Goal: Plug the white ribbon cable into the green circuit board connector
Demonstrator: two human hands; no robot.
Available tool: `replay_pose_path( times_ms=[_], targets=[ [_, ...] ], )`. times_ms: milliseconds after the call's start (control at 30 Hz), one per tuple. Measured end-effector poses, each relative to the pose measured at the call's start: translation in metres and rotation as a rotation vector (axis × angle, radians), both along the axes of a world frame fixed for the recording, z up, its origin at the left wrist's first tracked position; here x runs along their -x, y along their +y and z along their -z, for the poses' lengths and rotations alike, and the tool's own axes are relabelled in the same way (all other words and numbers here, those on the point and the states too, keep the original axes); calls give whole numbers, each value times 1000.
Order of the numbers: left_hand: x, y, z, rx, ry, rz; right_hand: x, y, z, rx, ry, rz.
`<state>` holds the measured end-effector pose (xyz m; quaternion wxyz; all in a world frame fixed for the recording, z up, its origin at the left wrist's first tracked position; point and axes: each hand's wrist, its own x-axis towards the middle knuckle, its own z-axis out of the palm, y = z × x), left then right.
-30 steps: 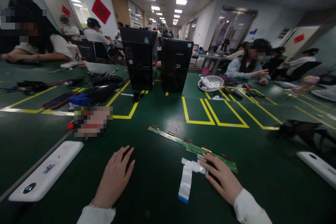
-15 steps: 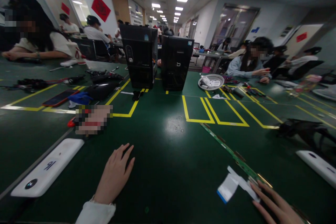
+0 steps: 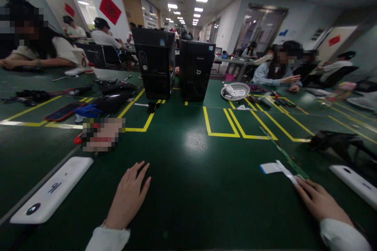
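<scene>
My left hand (image 3: 129, 194) lies on the green tabletop (image 3: 188, 204), palm down with its fingers apart and nothing in them. On the right, my right hand (image 3: 322, 200) has its fingers together on the near part of a long, thin green circuit strip (image 3: 284, 155). The strip slants away toward the yellow tape outlines. A white flat ribbon cable (image 3: 272, 168) with a blue end sticks out to the left from beside my right fingertips.
Two black computer towers (image 3: 196, 70) stand at the back. White devices (image 3: 53, 192) lie on both sides. A white basket (image 3: 235, 91), cables (image 3: 32, 96), a phone (image 3: 66, 111) and a black bag-like item (image 3: 335, 145) are on the table. Several people sit beyond.
My right hand has moved forward, and the circuit strip and ribbon cable have shifted away and to the right with it. My left hand has stayed in place.
</scene>
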<state>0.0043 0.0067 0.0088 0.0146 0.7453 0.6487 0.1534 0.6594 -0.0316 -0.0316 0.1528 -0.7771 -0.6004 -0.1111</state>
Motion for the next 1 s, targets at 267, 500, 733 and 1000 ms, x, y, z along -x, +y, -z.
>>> replay_pose_path(
  times_ms=[267, 500, 733, 1000],
  targets=[
    [0, 0, 0, 13, -5, -10, -4, 71, -35, 195, 37, 187],
    [1, 0, 2, 5, 9, -5, 2, 95, -48, 226, 73, 306],
    [-1, 0, 3, -55, 11, -3, 5, 100, -46, 297, 87, 418],
    [2, 1, 5, -14, 25, 1, 7, 102, -42, 297, 59, 384]
  ],
)
